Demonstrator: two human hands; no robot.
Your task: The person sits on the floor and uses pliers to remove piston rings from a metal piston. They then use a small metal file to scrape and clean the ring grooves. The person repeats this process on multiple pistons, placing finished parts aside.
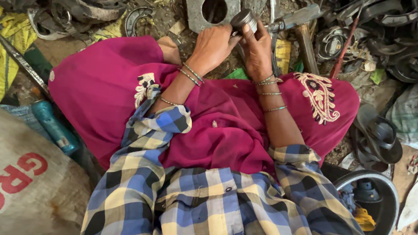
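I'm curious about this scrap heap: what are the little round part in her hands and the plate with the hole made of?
Round part: likely metal, a dull grey ribbed cylinder. Plate: probably steel or iron, flat grey, grimy, thick-edged. Both hands grip the part.

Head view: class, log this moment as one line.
left hand: grips metal cylinder | right hand: grips same cylinder | hammer: lying beside | metal plate: behind

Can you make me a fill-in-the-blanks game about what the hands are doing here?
1. The left hand and right hand hold a small metal ____ together.
2. Past the hands lies a flat metal plate with a round ____ in it.
3. A hammer lies on the person's ____ side.
4. The cloth over the lap is ____.

Missing words: cylinder; hole; right; pink
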